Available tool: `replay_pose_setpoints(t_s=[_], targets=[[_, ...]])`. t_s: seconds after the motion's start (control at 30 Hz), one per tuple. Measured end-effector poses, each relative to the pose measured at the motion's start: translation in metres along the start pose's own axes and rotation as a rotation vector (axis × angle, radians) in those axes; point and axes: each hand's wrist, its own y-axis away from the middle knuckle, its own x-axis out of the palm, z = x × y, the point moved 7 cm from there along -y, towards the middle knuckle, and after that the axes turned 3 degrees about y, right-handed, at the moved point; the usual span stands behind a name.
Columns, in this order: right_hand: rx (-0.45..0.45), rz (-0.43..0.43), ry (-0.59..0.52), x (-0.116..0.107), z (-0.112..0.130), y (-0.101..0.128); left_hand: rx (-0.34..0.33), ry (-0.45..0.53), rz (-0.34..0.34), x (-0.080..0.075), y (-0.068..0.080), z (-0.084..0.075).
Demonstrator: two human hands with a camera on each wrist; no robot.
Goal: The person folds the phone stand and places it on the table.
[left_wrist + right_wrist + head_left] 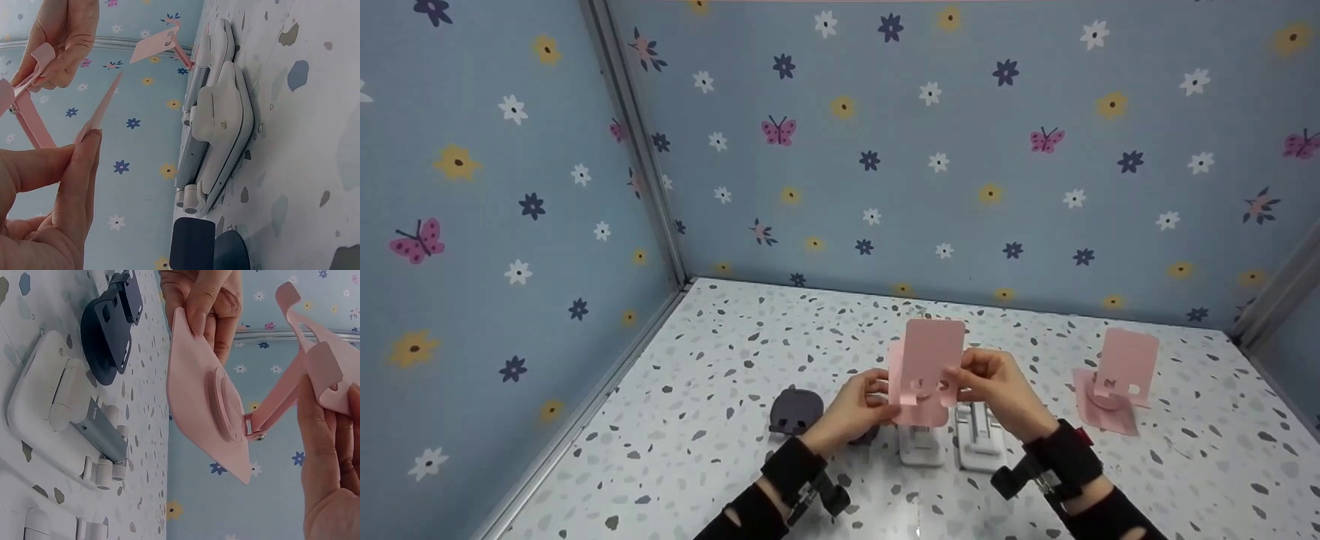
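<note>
Both hands hold a pink phone stand (pixel 933 351) up above the table, its arm unfolded between base and back plate. My left hand (pixel 855 405) pinches the edge of the flat base (pixel 194 382) between thumb and fingers. On the other side, my right hand (pixel 997 386) grips the back plate near its curled front lips (pixel 325 368). The hinge arm (pixel 278 396) joins the two plates at a slant. Below the hands lie two white folded stands (pixel 981 442), side by side.
A second pink phone stand (pixel 1129 364) stands unfolded on the speckled table (pixel 720 337) at the right. Dark grey stands (pixel 796 409) lie to the left, one partly behind my left hand. Flowered blue walls (pixel 825 172) close off the back and sides.
</note>
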Motion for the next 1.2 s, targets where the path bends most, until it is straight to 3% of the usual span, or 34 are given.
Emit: replay_pose_setpoints(t_s=[0.37,0.73,1.07,1.2], targets=[[0.083,0.092,-0.049,0.002,-0.006,0.003,0.139,-0.161,-0.091,-0.004,-0.002,-0.016],[0.08,0.235,-0.155,0.01,-0.007,0.008,0.388,-0.342,-0.123,-0.004,0.0,-0.032],[0.113,0.283,-0.169,0.017,-0.013,0.011,0.506,-0.464,-0.143,-0.005,0.007,-0.043],[0.125,0.276,-0.172,0.017,-0.011,0.013,0.525,-0.464,-0.14,-0.004,0.008,-0.042]])
